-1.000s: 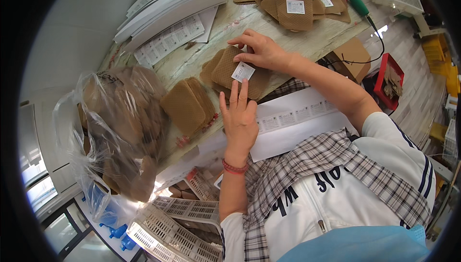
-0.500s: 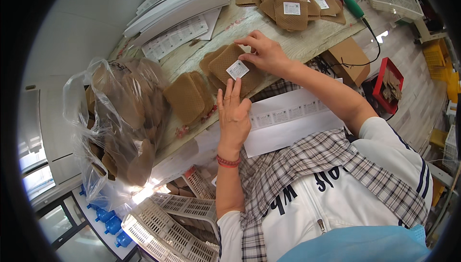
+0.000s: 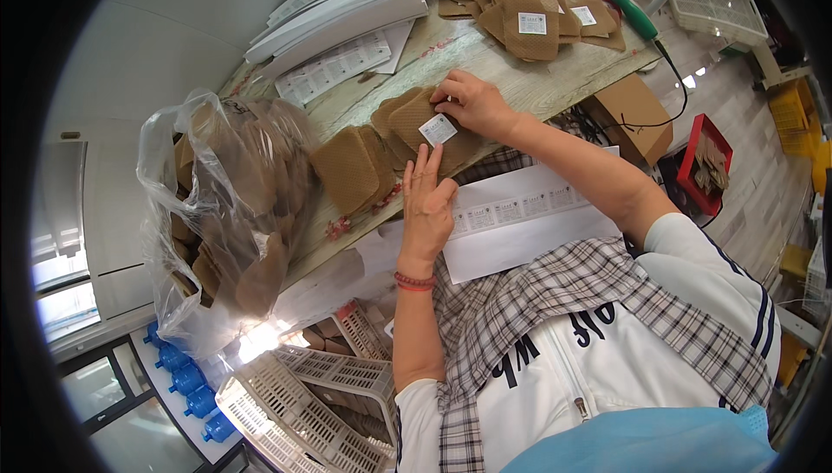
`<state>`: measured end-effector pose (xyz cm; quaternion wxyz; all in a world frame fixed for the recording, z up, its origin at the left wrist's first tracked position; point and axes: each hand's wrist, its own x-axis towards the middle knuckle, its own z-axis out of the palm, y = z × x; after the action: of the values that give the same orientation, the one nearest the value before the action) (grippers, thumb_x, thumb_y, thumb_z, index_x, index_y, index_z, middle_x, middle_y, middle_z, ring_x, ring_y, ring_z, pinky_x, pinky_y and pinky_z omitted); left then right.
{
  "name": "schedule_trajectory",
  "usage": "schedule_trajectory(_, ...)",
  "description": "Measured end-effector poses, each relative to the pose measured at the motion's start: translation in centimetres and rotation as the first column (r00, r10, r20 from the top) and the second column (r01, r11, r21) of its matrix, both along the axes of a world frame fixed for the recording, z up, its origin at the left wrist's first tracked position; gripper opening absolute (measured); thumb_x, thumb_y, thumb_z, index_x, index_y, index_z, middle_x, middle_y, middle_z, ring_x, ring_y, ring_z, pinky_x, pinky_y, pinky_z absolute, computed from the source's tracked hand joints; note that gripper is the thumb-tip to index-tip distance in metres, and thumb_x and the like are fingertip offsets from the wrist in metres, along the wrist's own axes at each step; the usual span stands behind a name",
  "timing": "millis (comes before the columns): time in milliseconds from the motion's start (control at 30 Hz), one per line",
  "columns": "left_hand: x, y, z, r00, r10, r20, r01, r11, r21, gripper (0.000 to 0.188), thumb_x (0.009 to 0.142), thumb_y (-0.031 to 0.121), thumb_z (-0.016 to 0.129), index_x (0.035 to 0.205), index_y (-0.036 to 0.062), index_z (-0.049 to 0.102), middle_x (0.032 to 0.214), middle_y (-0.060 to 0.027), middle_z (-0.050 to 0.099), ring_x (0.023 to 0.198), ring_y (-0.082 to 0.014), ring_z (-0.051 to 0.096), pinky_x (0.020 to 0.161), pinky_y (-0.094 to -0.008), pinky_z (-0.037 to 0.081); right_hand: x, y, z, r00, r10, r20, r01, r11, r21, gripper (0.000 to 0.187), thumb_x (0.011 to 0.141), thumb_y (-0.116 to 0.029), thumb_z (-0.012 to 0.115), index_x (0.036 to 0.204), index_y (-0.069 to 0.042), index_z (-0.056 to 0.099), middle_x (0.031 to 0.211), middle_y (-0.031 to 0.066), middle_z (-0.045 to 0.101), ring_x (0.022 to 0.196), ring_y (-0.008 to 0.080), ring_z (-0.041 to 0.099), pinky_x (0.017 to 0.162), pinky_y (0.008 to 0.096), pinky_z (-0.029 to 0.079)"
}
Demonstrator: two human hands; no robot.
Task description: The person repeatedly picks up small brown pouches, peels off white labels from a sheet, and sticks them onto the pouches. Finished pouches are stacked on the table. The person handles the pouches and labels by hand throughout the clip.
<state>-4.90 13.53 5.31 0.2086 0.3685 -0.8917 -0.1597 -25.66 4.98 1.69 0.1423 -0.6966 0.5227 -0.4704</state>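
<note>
A small white label (image 3: pixel 438 130) lies on the top brown textured pad (image 3: pixel 410 123) of a fanned stack near the table's front edge. My left hand (image 3: pixel 426 213) is open, its outstretched fingertips touching the label's lower edge. At the pad's far right side, my right hand (image 3: pixel 472 105) is closed in a pinch, with the thumb close to the label's upper corner. What lies between those fingertips is partly hidden. Just left of this stack sits another pile of plain brown pads (image 3: pixel 351 170). A sheet of printed labels (image 3: pixel 520 222) rests across my lap.
A clear plastic bag (image 3: pixel 234 204) full of brown pads stands left. Farther back are paper label sheets (image 3: pixel 347 22) and labelled pads (image 3: pixel 530 27). A green corded tool (image 3: pixel 624 1) lies at the table's right end. A cardboard box (image 3: pixel 633 118) and red box (image 3: pixel 704 165) are right, white crates (image 3: pixel 295 404) below.
The view has shifted slightly, so the table and its things appear a little farther right. Both hands stay at the labelled pad, with the right fingers slightly more curled.
</note>
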Motion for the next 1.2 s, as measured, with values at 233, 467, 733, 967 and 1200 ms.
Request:
schedule_trajectory(233,0.2,-0.2,-0.5,1.000,0.012,-0.010,-0.012,1.000,-0.010,0.006,0.086,0.002,0.056,0.081,0.0025,0.059,0.151,-0.0152,0.043,0.145,-0.0361,0.031,0.119,-0.0516,0.022,0.8,0.0,0.7,0.996,-0.032,0.079,0.022,0.993,0.118,0.015,0.080,-0.011,0.076,0.091,-0.008,0.066,0.094,0.0064,0.061,0.084,0.0238,0.065,0.073,0.0359,0.053)
schedule_trajectory(467,0.3,-0.4,-0.8,1.000,0.012,-0.027,-0.013,1.000,-0.006,0.007,0.086,0.002,0.056,0.081,0.0034,0.060,0.151,-0.0148,0.043,0.146,-0.0370,0.030,0.119,-0.0518,0.021,0.8,0.1,0.9,0.999,-0.035,0.028,0.036,0.998,-0.058,0.017,0.074,-0.008,0.077,0.082,-0.008,0.062,0.092,0.0063,0.061,0.087,0.0262,0.062,0.075,0.0365,0.052)
schedule_trajectory(733,0.3,-0.2,-0.6,0.999,0.037,-0.040,-0.037,0.999,0.000,0.008,0.088,0.003,0.056,0.083,0.0025,0.062,0.151,-0.0149,0.043,0.147,-0.0379,0.026,0.120,-0.0526,0.019,0.5,0.5,2.1,0.988,-0.021,-0.156,-0.045,0.910,-0.411,0.016,0.070,-0.005,0.073,0.073,-0.009,0.058,0.093,0.0049,0.061,0.088,0.0265,0.059,0.077,0.0373,0.050)
schedule_trajectory(967,0.3,-0.2,-0.7,0.999,0.040,-0.034,-0.040,0.999,-0.010,0.008,0.088,0.003,0.057,0.082,0.0015,0.062,0.151,-0.0148,0.043,0.148,-0.0393,0.024,0.120,-0.0534,0.020,0.5,0.3,1.7,0.981,0.063,-0.181,-0.122,0.934,-0.337,0.015,0.072,-0.003,0.072,0.079,-0.008,0.060,0.086,0.0052,0.061,0.081,0.0259,0.060,0.078,0.0356,0.049)
schedule_trajectory(1200,0.0,0.0,-0.4,0.997,0.040,-0.070,-0.043,0.999,-0.031,0.006,0.085,0.000,0.059,0.080,0.0009,0.062,0.155,-0.0161,0.036,0.148,-0.0420,0.021,0.118,-0.0534,0.022,0.1,0.1,1.7,0.955,0.183,0.232,-0.223,0.962,0.159,0.027,0.080,-0.007,0.077,0.103,-0.005,0.062,0.087,0.0067,0.062,0.083,0.0216,0.061,0.080,0.0334,0.049)
